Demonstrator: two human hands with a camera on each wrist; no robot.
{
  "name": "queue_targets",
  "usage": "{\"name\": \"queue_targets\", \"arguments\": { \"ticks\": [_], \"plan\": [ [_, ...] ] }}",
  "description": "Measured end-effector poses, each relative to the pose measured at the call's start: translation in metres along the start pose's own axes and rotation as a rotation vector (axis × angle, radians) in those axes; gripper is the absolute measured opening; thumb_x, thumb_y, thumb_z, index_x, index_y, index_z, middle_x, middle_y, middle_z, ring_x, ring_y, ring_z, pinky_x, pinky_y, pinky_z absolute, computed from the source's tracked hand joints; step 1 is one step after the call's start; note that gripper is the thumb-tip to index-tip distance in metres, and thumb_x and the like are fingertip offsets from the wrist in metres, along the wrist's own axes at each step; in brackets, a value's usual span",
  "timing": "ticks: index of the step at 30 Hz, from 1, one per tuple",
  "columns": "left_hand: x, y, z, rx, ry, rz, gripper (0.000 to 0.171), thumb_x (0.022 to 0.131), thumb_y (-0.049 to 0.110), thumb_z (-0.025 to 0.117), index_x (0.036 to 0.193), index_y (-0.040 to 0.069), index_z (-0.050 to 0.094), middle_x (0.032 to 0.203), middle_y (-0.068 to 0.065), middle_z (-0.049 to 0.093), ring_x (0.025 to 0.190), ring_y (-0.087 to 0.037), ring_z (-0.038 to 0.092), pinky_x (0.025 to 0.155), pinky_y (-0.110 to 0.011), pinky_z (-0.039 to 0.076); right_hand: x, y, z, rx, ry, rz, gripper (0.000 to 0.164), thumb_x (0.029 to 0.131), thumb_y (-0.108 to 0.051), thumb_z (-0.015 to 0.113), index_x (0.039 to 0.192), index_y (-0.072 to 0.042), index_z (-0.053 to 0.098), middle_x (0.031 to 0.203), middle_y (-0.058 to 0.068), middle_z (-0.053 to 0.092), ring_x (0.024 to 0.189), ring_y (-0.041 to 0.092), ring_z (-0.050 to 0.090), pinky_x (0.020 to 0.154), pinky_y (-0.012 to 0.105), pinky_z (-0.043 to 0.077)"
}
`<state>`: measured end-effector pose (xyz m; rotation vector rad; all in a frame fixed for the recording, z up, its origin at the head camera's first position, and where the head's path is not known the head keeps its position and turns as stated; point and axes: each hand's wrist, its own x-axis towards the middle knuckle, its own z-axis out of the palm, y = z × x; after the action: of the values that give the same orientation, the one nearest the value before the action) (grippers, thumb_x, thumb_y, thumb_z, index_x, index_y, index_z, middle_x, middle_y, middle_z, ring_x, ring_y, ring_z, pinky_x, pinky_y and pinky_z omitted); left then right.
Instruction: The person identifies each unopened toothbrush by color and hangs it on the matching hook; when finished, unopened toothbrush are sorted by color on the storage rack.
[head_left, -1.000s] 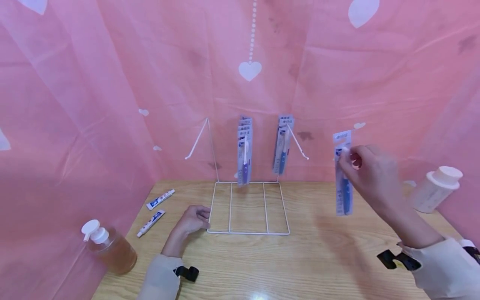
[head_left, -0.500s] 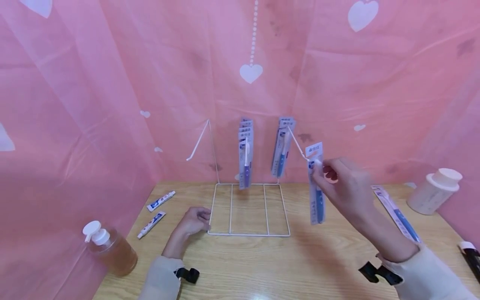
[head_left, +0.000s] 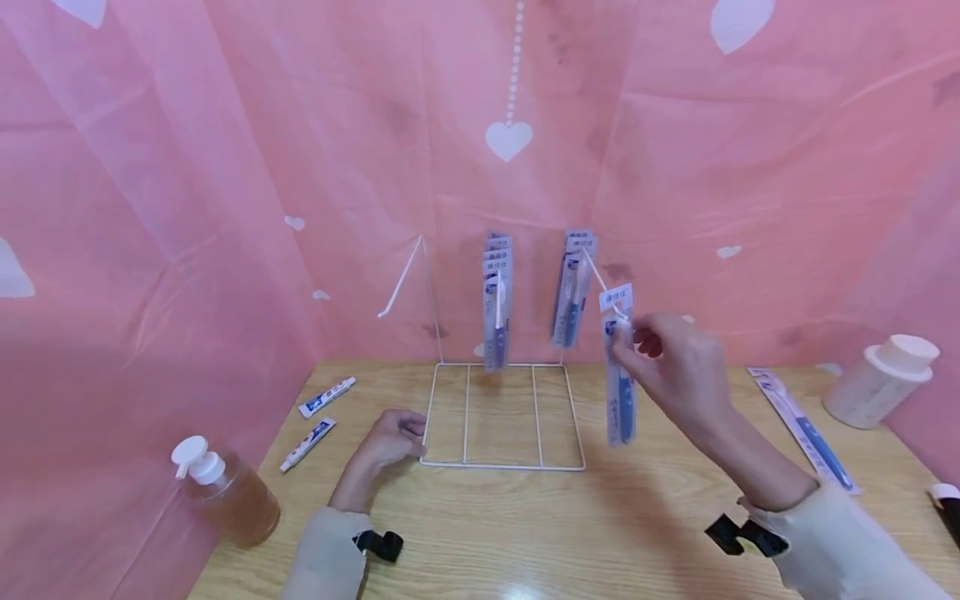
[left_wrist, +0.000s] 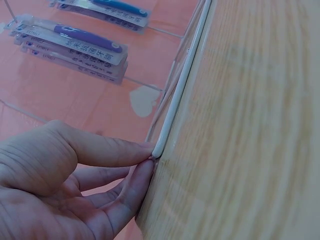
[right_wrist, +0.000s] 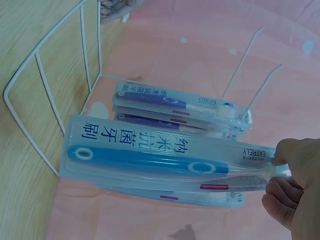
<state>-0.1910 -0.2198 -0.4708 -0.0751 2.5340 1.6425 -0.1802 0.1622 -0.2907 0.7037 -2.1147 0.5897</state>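
My right hand pinches a packaged blue toothbrush near its top, at the outer end of the rack's right hook. The hook's tip shows in front of the card, seemingly through its hanging hole. Further back on that hook hang other packaged blue toothbrushes. Several packaged purple toothbrushes hang from the middle hook, while the left hook is bare. With thumb and fingers my left hand grips the front left corner of the white wire rack, its base flat on the table.
Two small toothpaste tubes lie left of the rack, behind an amber pump bottle. Another packaged toothbrush lies at the right, near a white capped bottle. A black object with a white end is at the right edge.
My right hand has carried the blue toothbrush leftward to the right hook, and the card now sits slightly behind the hook's tip. The left hand stays on the rack's corner.
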Motion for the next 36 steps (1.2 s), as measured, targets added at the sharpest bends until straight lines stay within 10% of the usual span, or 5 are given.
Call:
{"name": "queue_targets", "arguments": {
  "ticks": [36],
  "plan": [
    [0.0, 0.003, 0.001, -0.002, -0.007, -0.003, 0.049, 0.067, -0.018, 0.076, 0.114, -0.01, 0.065, 0.093, -0.013, 0.061, 0.081, -0.022, 0.06, 0.072, -0.033, 0.053, 0.066, 0.042, 0.08, 0.053, -0.034, 0.296, 0.016, 0.084, -0.013, 0.064, 0.073, -0.001, 0.06, 0.064, 0.011, 0.062, 0.053, 0.024, 0.055, 0.046, 0.03, 0.037]
  ]
}}
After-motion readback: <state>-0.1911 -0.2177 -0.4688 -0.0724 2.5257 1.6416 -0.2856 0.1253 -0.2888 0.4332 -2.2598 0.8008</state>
